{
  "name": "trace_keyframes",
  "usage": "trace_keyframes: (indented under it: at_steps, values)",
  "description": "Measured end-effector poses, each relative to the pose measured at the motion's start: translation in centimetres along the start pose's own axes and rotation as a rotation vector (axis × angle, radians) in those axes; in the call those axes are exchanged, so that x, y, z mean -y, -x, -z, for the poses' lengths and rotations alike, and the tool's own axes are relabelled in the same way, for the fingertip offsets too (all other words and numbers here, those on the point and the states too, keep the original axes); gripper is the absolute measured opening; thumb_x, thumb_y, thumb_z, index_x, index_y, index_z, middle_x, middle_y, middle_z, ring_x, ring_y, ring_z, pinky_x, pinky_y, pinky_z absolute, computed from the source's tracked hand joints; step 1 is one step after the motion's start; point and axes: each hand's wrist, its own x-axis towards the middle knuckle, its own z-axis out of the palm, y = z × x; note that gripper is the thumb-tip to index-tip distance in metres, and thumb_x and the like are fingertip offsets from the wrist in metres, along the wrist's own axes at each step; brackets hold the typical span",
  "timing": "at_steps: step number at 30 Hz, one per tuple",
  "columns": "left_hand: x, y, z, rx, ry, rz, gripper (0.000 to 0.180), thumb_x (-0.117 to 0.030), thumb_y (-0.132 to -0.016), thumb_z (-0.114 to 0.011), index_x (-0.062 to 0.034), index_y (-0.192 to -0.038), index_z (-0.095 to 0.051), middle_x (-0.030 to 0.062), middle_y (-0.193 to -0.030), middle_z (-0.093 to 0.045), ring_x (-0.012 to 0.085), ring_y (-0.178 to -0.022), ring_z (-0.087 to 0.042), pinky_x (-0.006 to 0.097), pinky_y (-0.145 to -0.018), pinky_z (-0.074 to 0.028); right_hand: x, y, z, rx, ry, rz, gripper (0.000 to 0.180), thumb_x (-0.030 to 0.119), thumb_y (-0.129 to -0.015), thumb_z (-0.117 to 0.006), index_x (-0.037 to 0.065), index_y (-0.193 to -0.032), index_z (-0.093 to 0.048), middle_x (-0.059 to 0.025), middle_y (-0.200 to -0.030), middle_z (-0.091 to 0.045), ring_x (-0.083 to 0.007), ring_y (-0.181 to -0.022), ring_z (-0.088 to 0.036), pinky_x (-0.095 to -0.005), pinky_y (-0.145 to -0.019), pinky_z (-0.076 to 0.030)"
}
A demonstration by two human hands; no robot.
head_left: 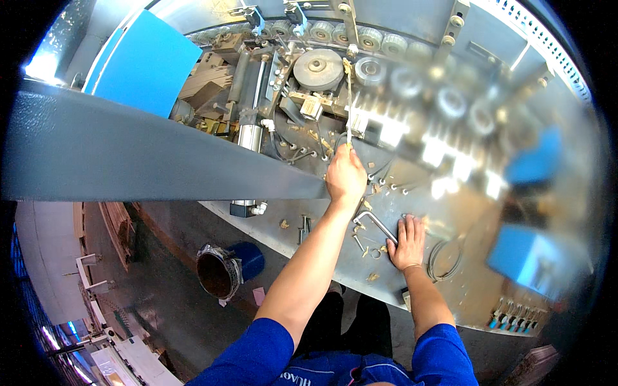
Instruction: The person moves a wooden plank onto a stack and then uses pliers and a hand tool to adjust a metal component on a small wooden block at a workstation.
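Partly blurred wheels, thin tool, near end hidden in left hand

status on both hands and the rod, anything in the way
Left hand grips rod. Right hand flat on table, by hex key. Rod tip near large wheel. Beam blocks view at left.

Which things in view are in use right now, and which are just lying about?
In use, apparently:
thin rod in the left hand
large round wheel near the rod's tip

Lying about, apparently:
L-shaped hex key beside the right hand
small bolt
yellowish scrap
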Motion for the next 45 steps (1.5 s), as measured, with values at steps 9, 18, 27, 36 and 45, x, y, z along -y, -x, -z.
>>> trace_keyframes:
  at_steps: [9,18,27,36,45]
  values:
    - [0.4,-2.3,-1.3,0.037,-0.03,-0.006,0.018,-0.02,-0.096,-0.056,-0.0041,-0.101,-0.063,0.0248,-0.086,-0.069,0.0472,-0.085,-0.066,0.056,-0.074,-0.051,0.0,-0.1,-0.1,0.002,-0.007,0.0,0.071,0.039,-0.083,-0.068,0.001,-0.141,-0.051,-0.0198,-0.154,-0.037,-0.0407,-0.145,-0.029,-0.0551,-0.122,-0.02]
    - [-0.6,-2.8,-0.9,0.039,-0.064,-0.012,0.016,-0.017,-0.096,-0.056,-0.002,-0.1,-0.061,0.023,-0.087,-0.07,0.0465,-0.084,-0.067,0.055,-0.074,-0.052,0.1,-0.1,-0.1,0.009,-0.023,0.003,0.07,0.037,-0.084,-0.068,0.0,-0.141,-0.05,-0.0208,-0.155,-0.036,-0.0412,-0.145,-0.027,-0.0556,-0.122,-0.019]
    - [-2.2,-5.5,0.8,0.231,-0.101,0.032,0.021,-0.016,-0.096,-0.053,0.0034,-0.104,-0.059,0.0292,-0.092,-0.07,0.0467,-0.094,-0.068,0.053,-0.084,-0.053,0.2,0.1,-0.3,-0.001,0.002,0.021,0.07,0.036,-0.084,-0.068,0.0,-0.141,-0.049,-0.021,-0.155,-0.036,-0.042,-0.145,-0.027,-0.0565,-0.121,-0.019]
    - [-2.4,-4.9,1.8,0.275,-0.145,0.053,0.023,-0.017,-0.097,-0.053,0.0041,-0.104,-0.059,0.0296,-0.095,-0.07,0.047,-0.097,-0.067,0.054,-0.086,-0.052,0.2,0.1,-0.4,0.009,0.033,0.022,0.072,0.038,-0.085,-0.067,0.0,-0.142,-0.048,-0.0216,-0.154,-0.036,-0.0421,-0.145,-0.027,-0.0569,-0.122,-0.019]
    - [-1.6,-4.0,2.3,0.218,-0.126,0.035,0.019,-0.015,-0.096,-0.053,0.0021,-0.102,-0.057,0.0283,-0.089,-0.07,0.0463,-0.091,-0.068,0.055,-0.082,-0.053,0.2,0.3,-1.0,-0.052,-0.006,0.047,0.076,0.036,-0.083,-0.069,-0.001,-0.144,-0.045,-0.022,-0.156,-0.033,-0.0424,-0.147,-0.024,-0.0577,-0.122,-0.017]
